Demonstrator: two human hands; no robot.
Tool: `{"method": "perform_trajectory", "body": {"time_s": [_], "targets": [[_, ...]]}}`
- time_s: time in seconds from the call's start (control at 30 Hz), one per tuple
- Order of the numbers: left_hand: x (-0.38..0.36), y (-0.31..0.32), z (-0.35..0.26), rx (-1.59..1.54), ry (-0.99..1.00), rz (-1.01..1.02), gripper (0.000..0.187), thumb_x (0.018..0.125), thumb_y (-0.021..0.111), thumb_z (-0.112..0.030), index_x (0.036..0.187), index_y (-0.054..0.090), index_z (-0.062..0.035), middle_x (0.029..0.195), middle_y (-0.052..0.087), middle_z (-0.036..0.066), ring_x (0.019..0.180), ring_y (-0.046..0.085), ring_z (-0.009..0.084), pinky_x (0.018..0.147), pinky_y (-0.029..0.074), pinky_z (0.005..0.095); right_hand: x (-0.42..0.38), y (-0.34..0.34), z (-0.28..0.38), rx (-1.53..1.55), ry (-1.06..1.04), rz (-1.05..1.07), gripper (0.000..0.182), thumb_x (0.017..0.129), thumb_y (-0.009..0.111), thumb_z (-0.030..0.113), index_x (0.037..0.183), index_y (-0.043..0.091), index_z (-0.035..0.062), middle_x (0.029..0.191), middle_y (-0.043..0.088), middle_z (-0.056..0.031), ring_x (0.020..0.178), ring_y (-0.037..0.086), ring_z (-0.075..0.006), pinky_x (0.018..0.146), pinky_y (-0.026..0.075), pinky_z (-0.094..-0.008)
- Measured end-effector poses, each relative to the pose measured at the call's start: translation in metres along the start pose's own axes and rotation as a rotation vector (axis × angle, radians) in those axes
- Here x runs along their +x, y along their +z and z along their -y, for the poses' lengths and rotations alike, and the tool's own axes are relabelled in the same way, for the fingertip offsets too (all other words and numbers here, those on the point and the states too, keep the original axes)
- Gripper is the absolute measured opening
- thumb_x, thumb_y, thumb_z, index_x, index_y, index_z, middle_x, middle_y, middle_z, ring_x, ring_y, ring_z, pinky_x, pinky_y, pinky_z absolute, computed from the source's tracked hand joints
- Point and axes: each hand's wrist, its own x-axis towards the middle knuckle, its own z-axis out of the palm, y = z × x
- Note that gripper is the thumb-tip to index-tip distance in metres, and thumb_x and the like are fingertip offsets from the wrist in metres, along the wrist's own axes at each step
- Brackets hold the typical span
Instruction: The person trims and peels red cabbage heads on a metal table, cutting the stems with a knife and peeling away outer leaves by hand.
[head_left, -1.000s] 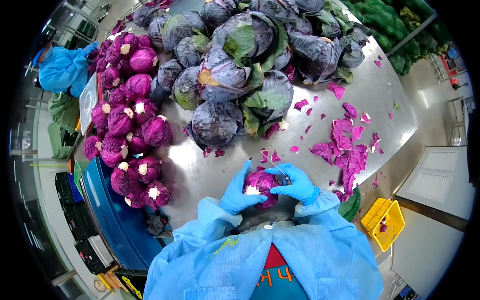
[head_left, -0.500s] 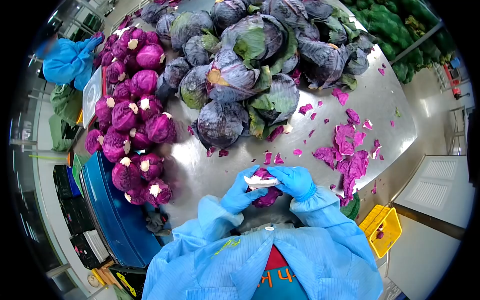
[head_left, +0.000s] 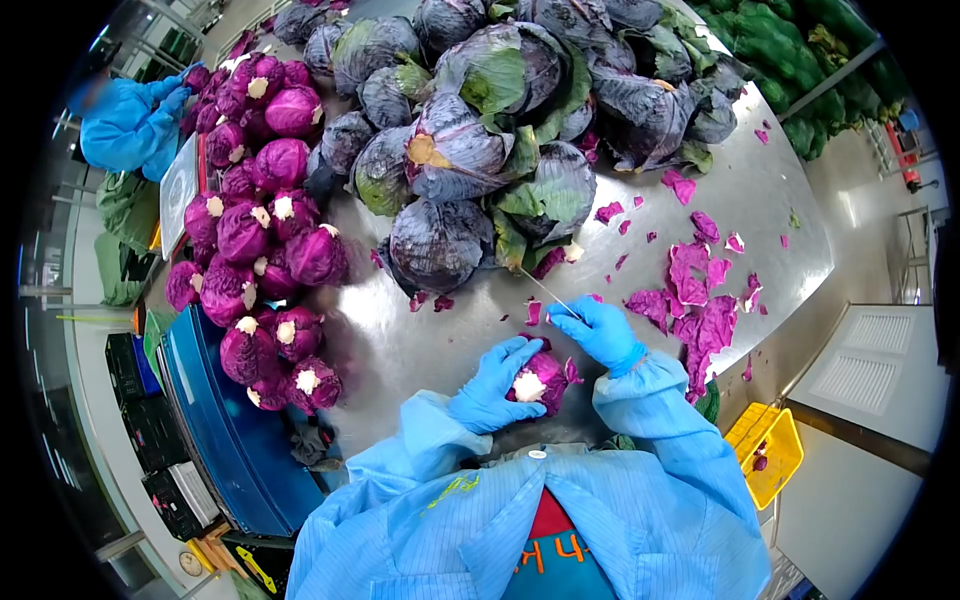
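Observation:
My left hand, in a blue glove, grips a small red cabbage near the table's front edge. The cabbage's pale cut stem end faces up, and a loose purple leaf edge sticks out on its right. In my gloved right hand is a knife, its thin blade pointing up and to the left, apart from the cabbage. Beyond my hands lies a heap of untrimmed red cabbages with dark and green outer leaves. Trimmed bright purple cabbages are piled on the left.
Torn purple leaves litter the right of the steel table. A blue bin stands at lower left, a yellow basket at lower right. Another person in blue is at far left. Green net sacks lie at upper right.
The knife has left the cabbage and moved right and upward with my right hand; its blade now points away. The cabbage's pale cut end has come into view in my left hand.

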Motion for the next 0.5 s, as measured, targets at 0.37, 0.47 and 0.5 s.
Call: {"method": "perform_trajectory", "body": {"time_s": [0.37, 0.47, 0.5], "targets": [[-0.004, 0.024, 0.009, -0.067, -0.006, -0.160, 0.109, 0.057, 0.089, -0.036, 0.144, 0.033, -0.0040, 0.140, 0.038, 0.026, 0.129, 0.039, 0.0426, 0.109, 0.033, 0.0473, -0.078, -0.008, 0.012, 0.057, -0.096, 0.271, 0.044, 0.081, 0.074, 0.024, 0.122, 0.063, 0.0115, 0.116, 0.062, -0.0107, 0.103, 0.062, -0.0249, 0.085, 0.050, -0.0316], [-0.003, 0.025, 0.005, -0.028, -0.049, -0.133, 0.109, 0.055, 0.090, -0.034, 0.144, 0.034, -0.0041, 0.140, 0.037, 0.025, 0.129, 0.039, 0.0417, 0.109, 0.033, 0.0471, -0.090, -0.003, 0.010, 0.045, -0.038, 0.207, 0.037, 0.080, 0.074, 0.019, 0.116, 0.066, 0.0115, 0.108, 0.062, -0.0089, 0.096, 0.062, -0.0234, 0.081, 0.050, -0.0316], [-0.003, 0.024, 0.004, -0.009, -0.066, -0.128, 0.108, 0.055, 0.090, -0.034, 0.143, 0.035, -0.0041, 0.141, 0.037, 0.025, 0.130, 0.038, 0.0414, 0.109, 0.033, 0.0469, -0.089, 0.000, 0.005, 0.073, -0.086, 0.176, 0.035, 0.080, 0.075, 0.017, 0.114, 0.067, 0.0118, 0.105, 0.063, -0.0083, 0.092, 0.062, -0.0226, 0.078, 0.050, -0.0316]]}}
